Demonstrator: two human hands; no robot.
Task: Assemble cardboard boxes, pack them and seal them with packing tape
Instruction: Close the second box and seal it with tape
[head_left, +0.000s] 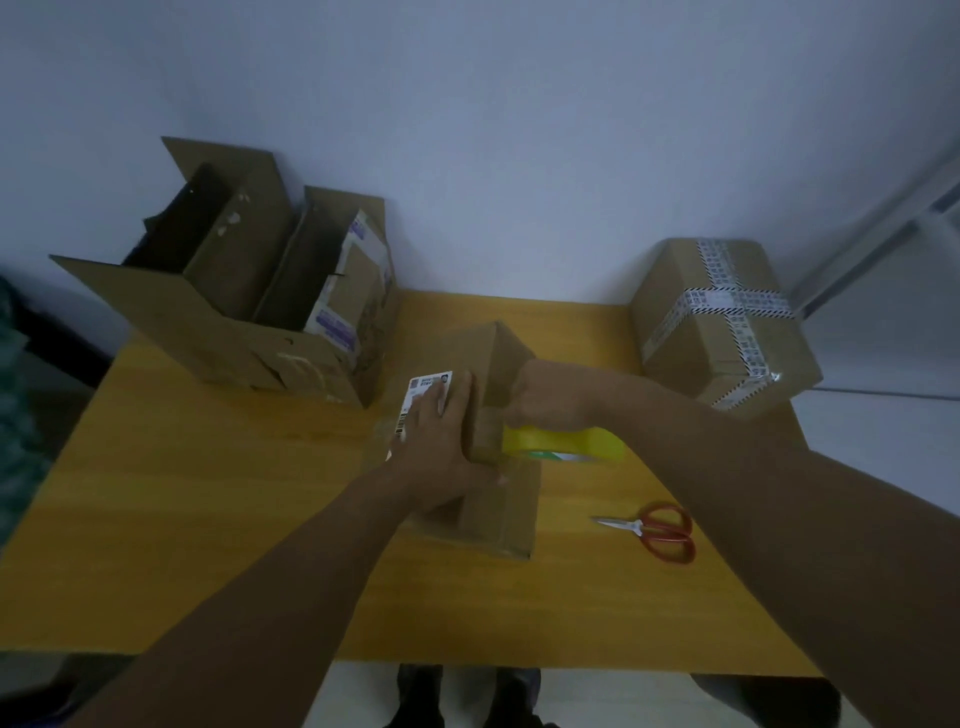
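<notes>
Your left hand lies flat, fingers straight and together, pressing the box at mid-bench. Your right hand curls its fingers round the yellow tape roll against the box's right side; scissors lie further right.

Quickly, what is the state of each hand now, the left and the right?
Left hand: open, pressing flat on the cardboard box.
Right hand: closed, holding the yellow tape roll.
</notes>
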